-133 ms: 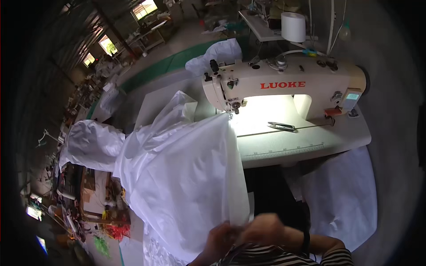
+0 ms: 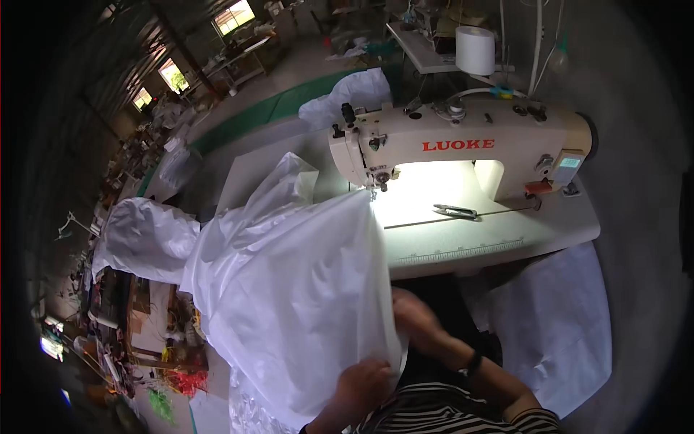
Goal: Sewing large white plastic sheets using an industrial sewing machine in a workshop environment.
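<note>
A large sheet of thin white fabric (image 2: pixel 289 304) runs from under the needle area of a white sewing machine (image 2: pixel 463 145) down towards my body. My left hand (image 2: pixel 365 383) is closed on its right-hand edge close to my lap, fingers bunched on the cloth. Farther up that same edge, my right hand (image 2: pixel 419 322) is against the cloth, between the machine bed and my left hand. Its fingers are blurred and partly hidden by the fabric, so their grip cannot be made out. A dark band circles the right wrist.
Small thread snips (image 2: pixel 455 211) lie on the lit machine bed (image 2: pixel 463 246). More white fabric (image 2: pixel 557 325) hangs at the right below the bed. A white thread cone (image 2: pixel 475 50) stands behind the machine. At the left is a cluttered shelf (image 2: pixel 152 318) with red and green strands.
My right hand has moved from beside my left hand up along the fabric edge towards the machine. My left hand stays at the cloth's near edge.
</note>
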`<state>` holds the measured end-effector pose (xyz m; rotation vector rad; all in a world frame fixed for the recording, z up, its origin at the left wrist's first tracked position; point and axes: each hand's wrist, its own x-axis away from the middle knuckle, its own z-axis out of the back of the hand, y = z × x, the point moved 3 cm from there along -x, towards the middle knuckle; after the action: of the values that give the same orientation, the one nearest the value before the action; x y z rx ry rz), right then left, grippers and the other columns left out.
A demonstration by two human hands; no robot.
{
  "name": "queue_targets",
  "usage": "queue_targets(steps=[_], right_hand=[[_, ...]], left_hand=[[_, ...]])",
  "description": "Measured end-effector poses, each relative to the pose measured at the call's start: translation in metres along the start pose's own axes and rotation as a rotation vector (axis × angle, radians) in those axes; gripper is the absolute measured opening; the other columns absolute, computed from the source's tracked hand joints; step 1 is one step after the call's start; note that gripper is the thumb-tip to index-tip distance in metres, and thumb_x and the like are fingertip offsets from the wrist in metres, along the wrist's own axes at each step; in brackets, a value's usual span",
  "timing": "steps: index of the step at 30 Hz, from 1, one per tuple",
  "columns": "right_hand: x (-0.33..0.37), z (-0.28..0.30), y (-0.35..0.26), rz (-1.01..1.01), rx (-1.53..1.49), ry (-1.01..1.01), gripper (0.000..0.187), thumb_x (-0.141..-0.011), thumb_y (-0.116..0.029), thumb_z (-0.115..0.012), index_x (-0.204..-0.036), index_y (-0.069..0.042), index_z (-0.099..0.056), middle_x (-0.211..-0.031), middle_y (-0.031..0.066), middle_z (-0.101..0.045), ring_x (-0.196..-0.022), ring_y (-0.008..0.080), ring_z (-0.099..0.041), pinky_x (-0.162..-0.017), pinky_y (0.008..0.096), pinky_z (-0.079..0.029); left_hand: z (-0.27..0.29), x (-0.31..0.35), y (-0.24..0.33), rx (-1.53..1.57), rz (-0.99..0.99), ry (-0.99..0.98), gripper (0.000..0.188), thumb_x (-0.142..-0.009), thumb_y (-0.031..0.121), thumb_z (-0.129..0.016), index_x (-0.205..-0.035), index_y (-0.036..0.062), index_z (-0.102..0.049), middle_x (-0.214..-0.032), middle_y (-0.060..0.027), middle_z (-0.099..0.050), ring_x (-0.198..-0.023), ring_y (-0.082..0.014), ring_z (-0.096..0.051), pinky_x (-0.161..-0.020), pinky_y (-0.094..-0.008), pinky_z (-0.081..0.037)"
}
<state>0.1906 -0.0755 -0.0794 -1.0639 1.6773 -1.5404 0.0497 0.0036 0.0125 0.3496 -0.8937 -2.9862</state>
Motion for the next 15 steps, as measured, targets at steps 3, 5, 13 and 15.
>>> queue_targets(steps=[3, 5, 13, 15], right_hand=[[-0.017, -0.007, 0.028, -0.466, -0.051, -0.241, 0.037, -0.101, -0.019, -0.049, -0.131, 0.003, -0.051, -0.127, 0.0130, -0.057, -0.117, 0.0210, -0.053, -0.102, 0.0342, -0.042], [-0.025, 0.003, 0.025, -0.339, -0.220, -0.053, 0.044, -0.101, -0.025, -0.050, -0.135, 0.003, -0.048, -0.115, 0.0109, -0.064, -0.100, 0.0184, -0.060, -0.087, 0.0327, -0.048], [-0.034, 0.014, -0.033, 0.139, 0.902, 0.435, 0.053, -0.096, -0.018, -0.055, -0.140, 0.005, -0.038, -0.082, 0.0228, -0.066, -0.072, 0.0362, -0.067, -0.065, 0.0411, -0.054], [-0.033, 0.015, -0.031, 0.045, 0.872, 0.397, 0.054, -0.095, -0.013, -0.053, -0.142, 0.005, -0.035, -0.081, 0.0241, -0.066, -0.071, 0.0396, -0.066, -0.064, 0.0447, -0.053]], left_hand=[[-0.003, -0.014, -0.011, -0.014, -0.067, -0.199, 0.007, -0.081, 0.011, -0.060, -0.087, 0.0096, -0.057, -0.081, -0.0069, -0.059, -0.075, -0.0249, -0.065, -0.065, -0.0381, -0.054], [-0.001, -0.018, -0.014, -0.013, -0.255, -0.245, 0.015, -0.075, 0.013, -0.066, -0.088, 0.0108, -0.058, -0.081, -0.0042, -0.059, -0.070, -0.0244, -0.064, -0.057, -0.0371, -0.052], [-0.032, -0.019, -0.022, -0.088, -0.290, -0.428, 0.007, -0.080, 0.010, -0.060, -0.083, 0.0103, -0.054, -0.072, -0.0052, -0.052, -0.062, -0.0227, -0.061, -0.052, -0.0332, -0.051], [-0.032, -0.023, -0.023, -0.033, -0.303, -0.478, 0.007, -0.080, 0.011, -0.061, -0.082, 0.0103, -0.054, -0.071, -0.0050, -0.052, -0.060, -0.0247, -0.060, -0.052, -0.0361, -0.051]])
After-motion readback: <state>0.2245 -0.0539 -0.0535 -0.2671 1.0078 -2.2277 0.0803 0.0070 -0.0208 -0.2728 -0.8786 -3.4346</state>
